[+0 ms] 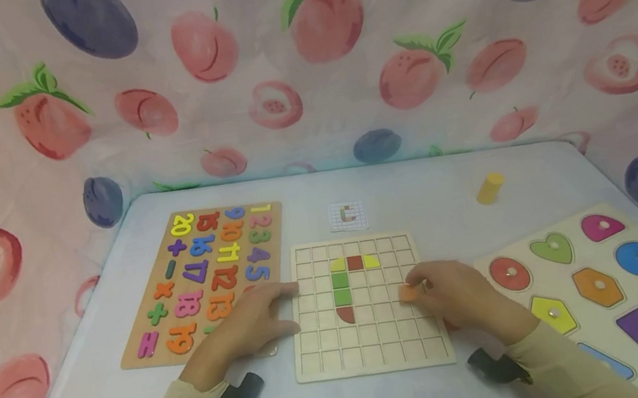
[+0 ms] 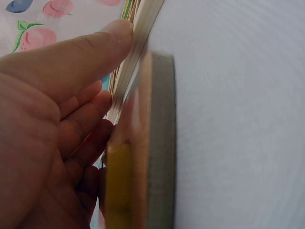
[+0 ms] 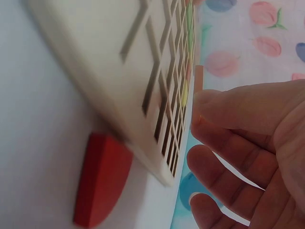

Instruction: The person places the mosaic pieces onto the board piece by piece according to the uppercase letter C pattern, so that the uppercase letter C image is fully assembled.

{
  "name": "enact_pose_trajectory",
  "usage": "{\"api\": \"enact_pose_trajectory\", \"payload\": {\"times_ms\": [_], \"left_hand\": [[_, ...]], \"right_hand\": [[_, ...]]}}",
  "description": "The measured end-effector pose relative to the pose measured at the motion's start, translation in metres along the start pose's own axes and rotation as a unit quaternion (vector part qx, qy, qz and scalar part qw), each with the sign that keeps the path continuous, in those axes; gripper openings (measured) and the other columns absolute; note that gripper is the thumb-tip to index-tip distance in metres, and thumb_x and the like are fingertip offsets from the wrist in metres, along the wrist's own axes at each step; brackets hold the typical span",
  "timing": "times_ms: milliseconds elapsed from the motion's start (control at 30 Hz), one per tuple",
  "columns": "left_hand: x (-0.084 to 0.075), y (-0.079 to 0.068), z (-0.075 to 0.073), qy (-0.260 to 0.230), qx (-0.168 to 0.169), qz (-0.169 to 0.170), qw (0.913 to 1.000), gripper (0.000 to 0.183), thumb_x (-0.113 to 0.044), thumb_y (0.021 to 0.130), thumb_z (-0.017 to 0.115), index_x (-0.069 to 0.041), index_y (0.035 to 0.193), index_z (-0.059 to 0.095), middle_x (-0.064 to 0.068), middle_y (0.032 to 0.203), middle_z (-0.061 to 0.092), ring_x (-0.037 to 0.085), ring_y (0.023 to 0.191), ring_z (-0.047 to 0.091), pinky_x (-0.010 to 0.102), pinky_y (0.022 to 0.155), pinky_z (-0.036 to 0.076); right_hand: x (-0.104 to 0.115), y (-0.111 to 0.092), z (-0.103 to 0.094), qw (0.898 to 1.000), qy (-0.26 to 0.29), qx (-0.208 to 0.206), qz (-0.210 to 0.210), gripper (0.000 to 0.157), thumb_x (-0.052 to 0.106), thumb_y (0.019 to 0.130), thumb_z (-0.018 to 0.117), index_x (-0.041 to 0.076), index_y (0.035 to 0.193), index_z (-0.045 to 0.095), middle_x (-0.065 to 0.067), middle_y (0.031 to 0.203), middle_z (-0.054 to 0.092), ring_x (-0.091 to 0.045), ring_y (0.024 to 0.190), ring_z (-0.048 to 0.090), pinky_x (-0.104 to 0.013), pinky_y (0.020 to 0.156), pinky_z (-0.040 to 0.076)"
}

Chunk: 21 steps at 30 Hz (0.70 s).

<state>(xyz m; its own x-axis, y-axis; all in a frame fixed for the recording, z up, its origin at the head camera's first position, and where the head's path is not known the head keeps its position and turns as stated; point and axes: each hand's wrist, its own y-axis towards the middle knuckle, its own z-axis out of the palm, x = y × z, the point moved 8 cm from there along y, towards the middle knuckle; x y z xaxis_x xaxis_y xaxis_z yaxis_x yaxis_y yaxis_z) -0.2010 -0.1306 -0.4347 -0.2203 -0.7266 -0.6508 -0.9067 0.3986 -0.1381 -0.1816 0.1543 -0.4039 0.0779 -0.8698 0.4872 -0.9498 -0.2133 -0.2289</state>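
A wooden grid board (image 1: pixel 377 344) lies before me, holding a red square (image 1: pixel 355 263) between two yellow quarter-round pieces, two green squares (image 1: pixel 341 288) and a red quarter-round piece (image 1: pixel 346 314). My right hand (image 1: pixel 454 292) pinches a small orange tile (image 1: pixel 408 293) between thumb and index finger over the board's right side; the tile's full outline is hidden. At the board's left edge is my left hand (image 1: pixel 254 321), its thumb (image 2: pixel 116 40) touching the rim and its fingers extended. Another red piece (image 3: pixel 102 179) rests on the table beside the board, mostly covered by my right hand in the head view.
A printed pattern card (image 1: pixel 348 216) lies beyond the grid board. To the left is a number puzzle board (image 1: pixel 141 316), partly under my left hand. On the right lie a knobbed shape puzzle (image 1: pixel 579 331) and, farther back, a yellow cylinder (image 1: pixel 490 189). Fruit-printed cloth surrounds the table.
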Motion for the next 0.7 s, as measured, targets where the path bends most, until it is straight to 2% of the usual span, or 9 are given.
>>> {"api": "enact_pose_trajectory", "payload": {"times_ms": [67,200,300,433,700], "left_hand": [[0.000,0.000,0.000,0.000,-0.001,-0.001,1.0000,0.059,-0.019,0.082,0.084,-0.012,0.136,0.063,0.000,0.138,0.059,0.024,0.136,0.045,0.045,0.114,0.034],[0.000,0.000,0.001,0.001,-0.001,-0.003,1.0000,0.059,-0.019,0.082,0.084,-0.013,0.136,0.062,0.000,0.138,0.059,0.025,0.136,0.045,0.045,0.114,0.033],[0.000,0.000,0.001,0.000,-0.001,-0.005,1.0000,0.059,-0.019,0.082,0.084,-0.013,0.137,0.062,0.000,0.139,0.059,0.024,0.137,0.044,0.045,0.115,0.033],[0.001,0.000,0.001,0.001,0.000,-0.010,1.0000,0.060,-0.019,0.082,0.084,-0.013,0.137,0.062,0.000,0.139,0.059,0.025,0.137,0.044,0.046,0.115,0.033],[-0.001,-0.001,0.000,0.007,0.000,-0.012,0.9999,0.060,-0.020,0.082,0.084,-0.013,0.137,0.062,0.001,0.139,0.059,0.025,0.137,0.044,0.046,0.115,0.033]], "right_hand": [[0.004,0.001,0.001,1.000,-0.008,-0.002,-0.007,0.025,0.023,0.091,0.072,0.013,0.114,0.072,-0.001,0.089,0.062,-0.016,0.064,0.056,-0.031,0.057,0.050],[0.015,0.002,0.000,0.997,-0.049,-0.022,-0.050,0.020,0.022,0.091,0.071,0.014,0.110,0.073,0.002,0.091,0.065,-0.017,0.080,0.055,-0.035,0.073,0.050],[0.019,0.004,0.002,0.997,-0.048,-0.023,-0.061,0.019,0.020,0.091,0.070,0.013,0.108,0.073,0.002,0.093,0.067,-0.018,0.082,0.056,-0.039,0.078,0.051],[0.025,0.006,0.007,0.996,-0.051,-0.021,-0.067,0.018,0.020,0.090,0.071,0.013,0.107,0.073,0.003,0.095,0.068,-0.017,0.082,0.056,-0.039,0.079,0.051],[0.040,0.008,0.014,0.992,-0.060,-0.031,-0.105,0.014,0.016,0.090,0.070,0.012,0.103,0.075,0.002,0.094,0.070,-0.016,0.080,0.058,-0.038,0.079,0.052]]}}
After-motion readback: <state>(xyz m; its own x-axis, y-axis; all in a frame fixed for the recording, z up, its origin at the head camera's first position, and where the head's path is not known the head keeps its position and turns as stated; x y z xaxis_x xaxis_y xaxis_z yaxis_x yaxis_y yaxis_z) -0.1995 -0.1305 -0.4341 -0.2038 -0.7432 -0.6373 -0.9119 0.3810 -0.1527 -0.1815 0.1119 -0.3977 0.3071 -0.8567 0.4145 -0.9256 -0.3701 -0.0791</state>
